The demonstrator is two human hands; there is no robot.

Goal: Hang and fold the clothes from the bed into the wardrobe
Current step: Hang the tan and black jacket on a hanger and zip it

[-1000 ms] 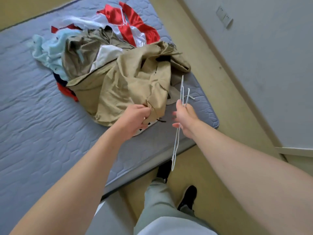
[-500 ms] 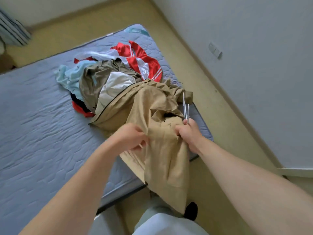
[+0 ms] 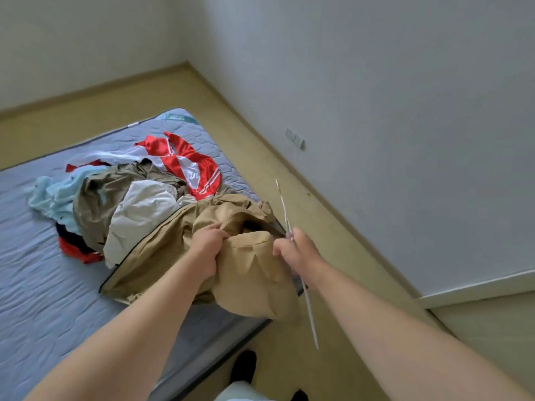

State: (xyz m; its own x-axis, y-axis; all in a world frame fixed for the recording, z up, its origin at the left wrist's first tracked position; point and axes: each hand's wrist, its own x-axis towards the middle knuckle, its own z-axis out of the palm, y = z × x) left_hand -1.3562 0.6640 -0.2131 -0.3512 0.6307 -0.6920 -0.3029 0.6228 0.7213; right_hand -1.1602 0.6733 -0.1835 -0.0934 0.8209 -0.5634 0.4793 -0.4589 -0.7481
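My left hand (image 3: 207,250), just left of the frame's centre, has its fingers curled tight into a bunch of the tan cotton jacket (image 3: 249,273). I hold that bunch lifted above the grey-blue quilted mattress (image 3: 43,299). The jacket's lower folds hang over the mattress edge toward the bottom of the frame, and the rest of it trails back into the clothes heap.

My right hand (image 3: 295,253), just right of centre, is closed round the thin white wire hanger (image 3: 311,316). The wire runs through my fist, one end pointing up toward the wall and the other slanting down toward the floor. Whether there is one hanger or more, I cannot tell. The finger side of this hand is against the jacket's upper edge, but I cannot make out whether it also pinches the cloth.

The other clothes are piled on the mattress to the left of centre. A shiny red and white sports top (image 3: 185,163) lies farthest up. Below it are an olive-brown garment (image 3: 95,204) and a crumpled white cloth (image 3: 139,209). A pale blue garment (image 3: 55,195) lies at the left, with a red piece (image 3: 75,251) under the heap's lower left edge.

Yellowish flooring (image 3: 289,180) runs between the mattress and the white wall. A wall socket (image 3: 294,138) sits low on that wall. My black shoe (image 3: 244,366) shows at the bottom centre.
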